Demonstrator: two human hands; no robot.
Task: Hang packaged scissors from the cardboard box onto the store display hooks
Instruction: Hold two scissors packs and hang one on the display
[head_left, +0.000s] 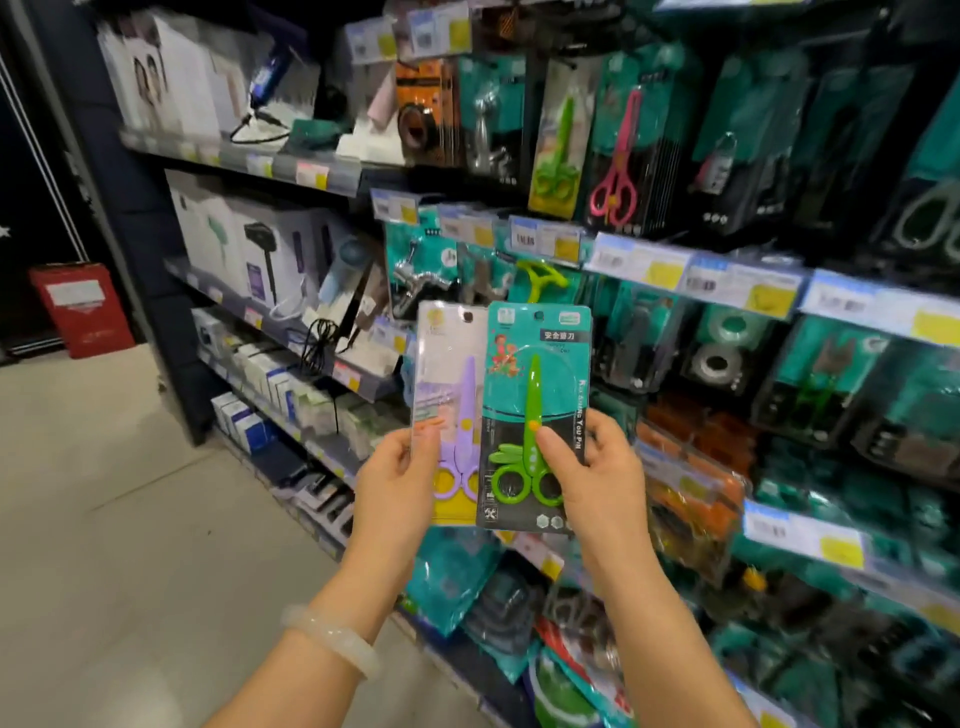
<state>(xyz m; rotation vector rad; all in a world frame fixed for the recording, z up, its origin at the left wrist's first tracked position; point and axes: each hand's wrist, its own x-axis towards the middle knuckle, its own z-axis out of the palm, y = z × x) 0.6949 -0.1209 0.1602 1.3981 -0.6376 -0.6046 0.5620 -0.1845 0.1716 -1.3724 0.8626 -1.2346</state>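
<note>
I hold two scissor packs upright in front of the display. My left hand (397, 483) grips the lower left edge of a clear pack with purple scissors (452, 395). My right hand (592, 478) pinches a teal pack with green scissors (524, 410), thumb on its front near the pivot. The teal pack overlaps the purple pack's right side. Higher on the display hang a green scissors pack (558, 150) and a pink scissors pack (621, 156). The cardboard box is out of view.
Rows of hooks with teal packaged goods and price tags (675, 270) fill the right. Shelves with boxed hair dryers (260, 249) stand to the left. A red box (78, 306) sits on the floor at far left. The tiled floor (130, 493) lies below left.
</note>
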